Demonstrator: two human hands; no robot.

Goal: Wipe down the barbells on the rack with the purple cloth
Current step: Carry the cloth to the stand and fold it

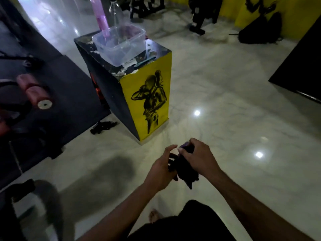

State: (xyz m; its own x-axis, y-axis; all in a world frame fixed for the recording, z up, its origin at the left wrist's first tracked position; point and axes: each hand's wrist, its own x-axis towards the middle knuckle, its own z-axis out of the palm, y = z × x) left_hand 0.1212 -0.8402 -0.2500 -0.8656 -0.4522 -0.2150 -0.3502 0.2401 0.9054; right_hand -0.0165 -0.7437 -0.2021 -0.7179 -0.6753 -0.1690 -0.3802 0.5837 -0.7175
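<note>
Both bare forearms reach forward over pale glossy floor (225, 94). Left hand (162, 171): fingers loosely curled, spread, touching the cloth's near side; no firm grip visible. Cloth (185, 168): dark purple, bunched between both hands, tail hanging below. Right hand (196, 153): fingers and thumb pinched over the cloth's top. Bare foot (153, 215) below the arms.

Far left: dark gym equipment with maroon roller pads (34, 92); no barbell clearly made out. Ahead: black-and-yellow box (128, 87) bearing a painted muscular figure, no readable writing. On top, clear plastic tub (119, 44), purple bottle (100, 16) and clear bottle (115, 11) behind.
</note>
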